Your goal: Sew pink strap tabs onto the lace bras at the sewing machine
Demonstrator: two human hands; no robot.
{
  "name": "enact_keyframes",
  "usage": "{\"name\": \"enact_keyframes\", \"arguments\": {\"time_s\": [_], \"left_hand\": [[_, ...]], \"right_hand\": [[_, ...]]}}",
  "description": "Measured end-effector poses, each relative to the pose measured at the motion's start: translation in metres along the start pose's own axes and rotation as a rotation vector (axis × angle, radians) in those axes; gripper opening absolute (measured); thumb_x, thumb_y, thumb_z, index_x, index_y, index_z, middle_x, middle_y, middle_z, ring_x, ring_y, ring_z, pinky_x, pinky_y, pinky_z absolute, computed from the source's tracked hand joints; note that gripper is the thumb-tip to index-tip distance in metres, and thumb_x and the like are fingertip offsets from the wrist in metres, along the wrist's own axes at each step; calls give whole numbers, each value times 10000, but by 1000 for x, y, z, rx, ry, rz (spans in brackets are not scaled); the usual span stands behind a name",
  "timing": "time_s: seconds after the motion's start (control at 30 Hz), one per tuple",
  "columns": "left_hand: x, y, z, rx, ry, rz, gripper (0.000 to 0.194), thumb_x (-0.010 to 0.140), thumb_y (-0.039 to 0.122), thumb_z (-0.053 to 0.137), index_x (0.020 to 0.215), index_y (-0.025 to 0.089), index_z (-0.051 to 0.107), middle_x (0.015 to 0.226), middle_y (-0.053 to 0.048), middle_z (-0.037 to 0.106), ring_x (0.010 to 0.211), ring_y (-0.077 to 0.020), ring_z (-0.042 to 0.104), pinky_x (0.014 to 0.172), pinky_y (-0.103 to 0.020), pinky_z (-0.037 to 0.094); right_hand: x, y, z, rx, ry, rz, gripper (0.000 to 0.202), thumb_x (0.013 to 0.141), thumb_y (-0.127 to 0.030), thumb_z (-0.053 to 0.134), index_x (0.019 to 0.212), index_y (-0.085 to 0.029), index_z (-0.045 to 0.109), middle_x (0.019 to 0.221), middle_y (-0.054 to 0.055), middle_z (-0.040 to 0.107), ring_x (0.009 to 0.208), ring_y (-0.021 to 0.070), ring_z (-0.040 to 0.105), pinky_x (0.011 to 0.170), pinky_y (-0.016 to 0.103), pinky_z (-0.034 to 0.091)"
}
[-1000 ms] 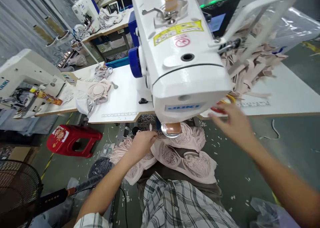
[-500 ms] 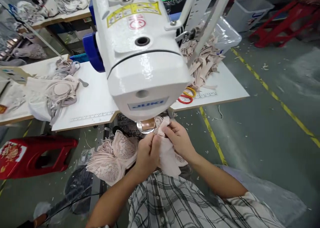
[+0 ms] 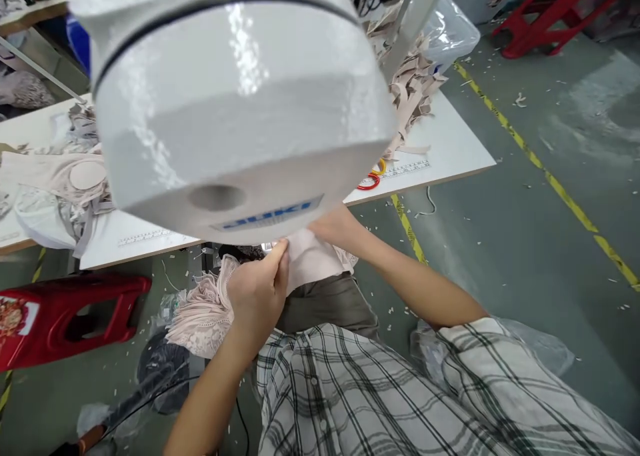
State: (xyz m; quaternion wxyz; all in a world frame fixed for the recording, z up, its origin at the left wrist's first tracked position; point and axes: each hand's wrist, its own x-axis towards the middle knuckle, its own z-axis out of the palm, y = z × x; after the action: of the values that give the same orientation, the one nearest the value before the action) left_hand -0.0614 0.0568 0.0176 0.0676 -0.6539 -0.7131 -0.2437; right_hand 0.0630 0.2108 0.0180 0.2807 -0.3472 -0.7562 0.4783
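In front of me looms the white head of a JUKI sewing machine (image 3: pixel 240 123), hiding the needle area. My left hand (image 3: pixel 257 289) is closed on the left edge of a pale pink bra piece (image 3: pixel 315 259), its thumb pressed on top. My right hand (image 3: pixel 333 226) reaches under the machine head at the right side of that piece; its fingers are hidden. Lace shows at the piece's right edge. Beside my left hand lies a stack of pale pink lace bra cups (image 3: pixel 200 316), partly covered by the hand.
On the white table (image 3: pixel 455 136) lie pink fabric strips (image 3: pixel 413 103) and red-and-yellow scissor handles (image 3: pixel 370 181). More bra parts (image 3: pixel 75 176) lie on the left. A red stool (image 3: pixel 100 316) stands at left, a clear plastic bin (image 3: pixel 453 33) behind. Scraps litter the floor.
My view has moved closer to the machine head, which fills more of the picture. The hands and bra piece have moved forward beneath it, and the right hand's fingers have gone out of sight.
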Motion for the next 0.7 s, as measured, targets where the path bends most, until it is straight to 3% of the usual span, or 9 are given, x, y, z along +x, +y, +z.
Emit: {"name": "enact_keyframes", "arguments": {"time_s": [0.23,0.53,0.7], "left_hand": [[8,-6,-4,24,8,31,266,977,289,529,1055,196,765,682,-25,747,496,-122,591,509,-262,329],[8,-8,-2,1,23,37,251,969,281,550,1070,179,756,753,-38,770,570,-140,662,544,-252,388],[8,-9,-3,-15,-8,26,262,978,294,533,1076,195,755,742,-42,766,577,-144,663,545,-252,388]], "right_hand": [[12,-9,-2,-156,-5,13,62,836,-253,582,881,-210,572,597,-45,506,581,156,482,628,292,366],[12,-7,-1,-105,0,-13,86,845,-233,560,918,-212,602,606,-28,508,668,186,524,652,295,382],[12,-5,0,-98,19,5,82,855,-295,590,876,-217,606,617,-18,508,670,184,524,631,289,379]]}}
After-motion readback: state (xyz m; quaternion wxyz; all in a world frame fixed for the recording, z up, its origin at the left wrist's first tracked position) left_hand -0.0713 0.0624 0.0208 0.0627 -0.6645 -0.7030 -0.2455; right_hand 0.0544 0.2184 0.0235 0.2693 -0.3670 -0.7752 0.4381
